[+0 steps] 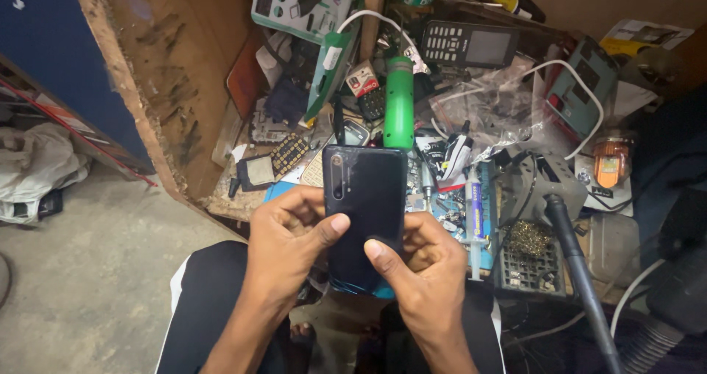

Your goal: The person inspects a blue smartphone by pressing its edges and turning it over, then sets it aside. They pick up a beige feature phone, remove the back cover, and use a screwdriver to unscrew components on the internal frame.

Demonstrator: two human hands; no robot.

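Head view, looking down over the lap at a cluttered workbench.

Phone (366,212): dark, glossy, held back side up at centre frame, long axis running away from the viewer. Camera strip along its upper left edge. Top end reaches over the bench edge; bottom end sits between the two hands, above the knees.

Left hand (283,245): centre left, wrapped around the phone's left edge. Thumb laid across the back, tip pressed on the glass about midway down. Fingers curled behind, mostly hidden.

Right hand (423,271): lower centre right, gripping the phone's right edge and lower part. Thumb tip pressed on the back near the lower middle, just beside the left thumb; the two tips close but apart. Fingers folded under the phone.

Both hands closed on the phone, neither spread.

Surroundings:
- Green-handled tool (399,105) just above the phone's top end, upper centre, lying roughly in line with it
- Black keypad phone (471,46) at upper centre right, screen dark
- White cable (567,86) looping across the upper right
- Syringe (475,223) just right of the phone, lying lengthwise
- Brass wool tip cleaner (529,238) right of the syringe, on a black stand
- Small orange jar (611,160) at far right
- Wooden panel (173,72) upper left; concrete floor (81,271) lower left
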